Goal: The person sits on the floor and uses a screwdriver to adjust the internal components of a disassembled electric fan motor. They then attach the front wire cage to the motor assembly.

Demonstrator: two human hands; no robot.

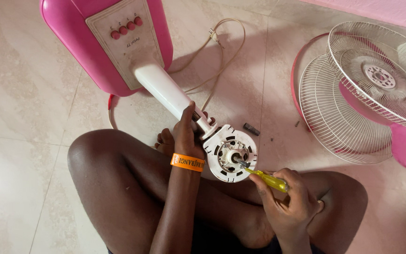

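The motor housing (230, 153), a round white disc with slots and a hub at its middle, sits just below the centre of the frame, over the person's crossed legs. It is joined to a white pole (165, 89) that runs up and left to a pink base (66, 33) in the upper left of the frame, which carries a pale panel with four red buttons (126, 27).

The left hand (185, 134) is closed around the lower end of the pole, just left of the housing, fingers wrapped over it and thumb side up. An orange wristband (187, 162) circles that wrist.

The right hand (287, 197), lower right of centre, is curled shut on the yellow handle of a screwdriver (265, 178). The metal tip points up and left and meets the housing near its hub.

A beige cord (222, 51) loops on the tiled floor (24, 141) above the housing. A small dark part (251, 129) lies on the floor just right of the housing. Two white wire grills (353, 103) lie overlapping at the right of the frame, one with a pink rim.
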